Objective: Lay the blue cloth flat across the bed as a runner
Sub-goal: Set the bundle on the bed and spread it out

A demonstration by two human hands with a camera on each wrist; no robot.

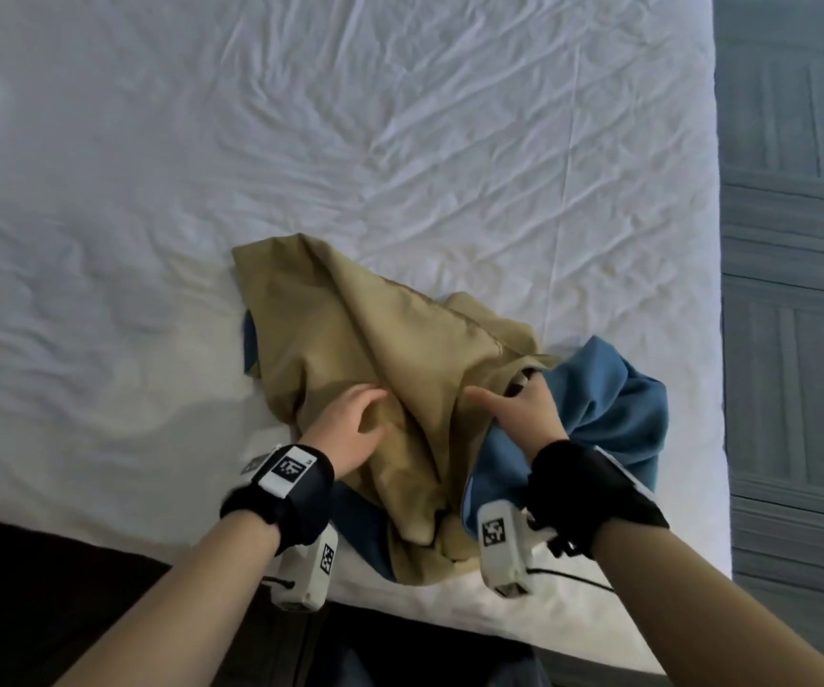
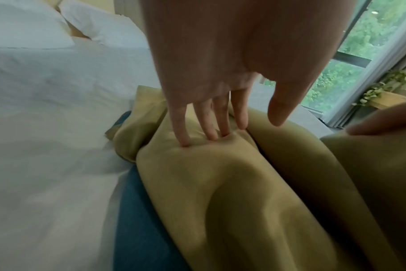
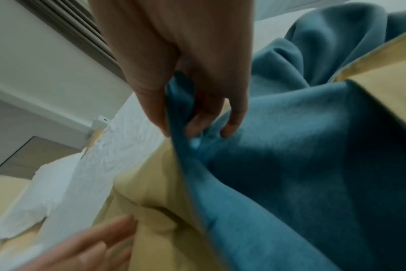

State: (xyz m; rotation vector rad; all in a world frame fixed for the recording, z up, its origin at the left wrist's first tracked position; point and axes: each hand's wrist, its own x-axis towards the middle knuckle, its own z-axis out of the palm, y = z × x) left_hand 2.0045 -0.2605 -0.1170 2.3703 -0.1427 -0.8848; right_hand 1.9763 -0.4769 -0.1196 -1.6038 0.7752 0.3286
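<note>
So far, the job has hardly begun. The blue cloth (image 1: pixel 618 389) is still a crumpled heap near the front edge of the bed (image 1: pixel 400 116), and its tan side (image 1: pixel 375 349) is bunched on top. The right hand (image 1: pixel 524 409) pinches a fold of the cloth between thumb and fingers. The left hand (image 1: pixel 350 423) lies open, its straight fingers (image 2: pixel 206 121) pressing on the tan side and holding nothing. I think the cloth must be pulled open, stretched across the bed and smoothed flat.
</note>
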